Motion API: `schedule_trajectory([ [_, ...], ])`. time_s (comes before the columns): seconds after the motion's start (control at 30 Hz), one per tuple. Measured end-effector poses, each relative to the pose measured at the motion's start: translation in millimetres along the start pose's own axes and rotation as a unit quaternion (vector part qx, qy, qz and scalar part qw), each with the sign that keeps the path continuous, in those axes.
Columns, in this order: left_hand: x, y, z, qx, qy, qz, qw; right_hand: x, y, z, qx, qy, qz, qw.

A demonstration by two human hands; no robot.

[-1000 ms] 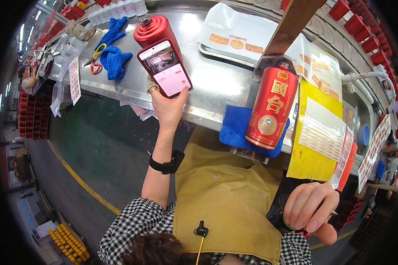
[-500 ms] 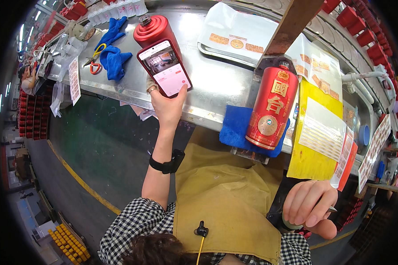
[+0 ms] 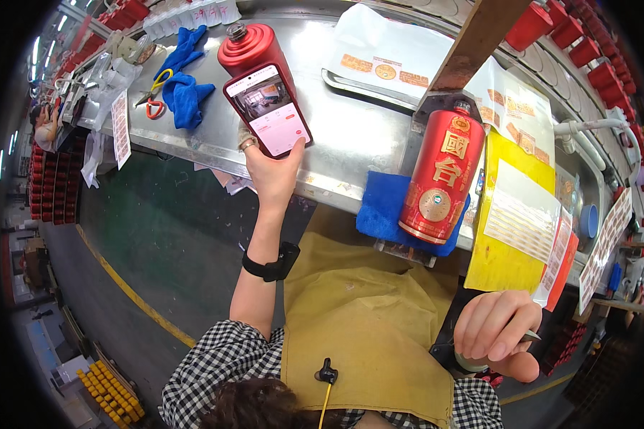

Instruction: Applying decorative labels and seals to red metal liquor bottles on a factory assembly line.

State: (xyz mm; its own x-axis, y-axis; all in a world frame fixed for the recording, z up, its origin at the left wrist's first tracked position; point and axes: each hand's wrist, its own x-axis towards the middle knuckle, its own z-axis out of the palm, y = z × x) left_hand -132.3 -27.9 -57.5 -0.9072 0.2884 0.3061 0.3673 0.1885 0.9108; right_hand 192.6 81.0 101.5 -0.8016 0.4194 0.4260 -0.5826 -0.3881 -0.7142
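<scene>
My left hand (image 3: 272, 168) is closed around a smartphone (image 3: 268, 111) with its lit screen facing up. Its thumb rests at the screen's lower right corner. Behind the phone, a red bottle (image 3: 247, 47) stands on the metal bench, partly covered. My right hand (image 3: 499, 330) hangs beside the apron with curled fingers. A thin pointed metal tool (image 3: 531, 336) pokes out of its grip; the rest is hidden by the fingers. Another red bottle (image 3: 442, 171) with gold lettering lies tilted on a blue cloth (image 3: 378, 207) at the bench's near edge.
Yellow-handled scissors (image 3: 154, 89) lie beside crumpled blue gloves or cloths (image 3: 185, 100) at the left. Label sheets (image 3: 524, 207) on a yellow board (image 3: 504, 257) overhang the right edge. A brown post (image 3: 472, 43) rises behind the lying bottle. Red cups (image 3: 585, 48) line the far right.
My right hand has shifted very slightly, with the metal tool still in it. My left hand and the phone stay practically where they were.
</scene>
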Motion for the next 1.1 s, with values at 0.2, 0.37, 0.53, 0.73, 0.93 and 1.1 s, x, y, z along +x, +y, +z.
schedule_trajectory([
  [0.2,-1.3,-4.1,-4.3,-0.001,-0.013,-0.004,1.0,-1.1,2.5,4.1,0.034,0.011,0.007,0.999],
  [0.37,-5.6,-1.5,-10.9,-0.013,-0.007,-0.011,1.0,-4.2,2.0,5.4,-0.001,0.05,0.014,0.999],
  [0.53,-25.3,35.1,-27.6,0.216,0.087,0.202,0.951,-15.8,-3.5,4.6,-0.171,0.163,0.04,0.971],
  [0.73,-68.5,64.6,-8.9,0.004,-0.083,0.191,0.978,-26.0,-5.3,-21.2,-0.286,0.289,0.042,0.913],
  [0.93,-92.7,97.7,22.0,-0.083,-0.334,0.187,0.92,-16.0,-4.5,-19.5,-0.322,0.301,0.034,0.897],
  [1.1,-99.1,108.4,41.9,-0.096,-0.36,0.206,0.905,-22.2,-11.4,-24.7,-0.304,0.294,0.068,0.904],
])
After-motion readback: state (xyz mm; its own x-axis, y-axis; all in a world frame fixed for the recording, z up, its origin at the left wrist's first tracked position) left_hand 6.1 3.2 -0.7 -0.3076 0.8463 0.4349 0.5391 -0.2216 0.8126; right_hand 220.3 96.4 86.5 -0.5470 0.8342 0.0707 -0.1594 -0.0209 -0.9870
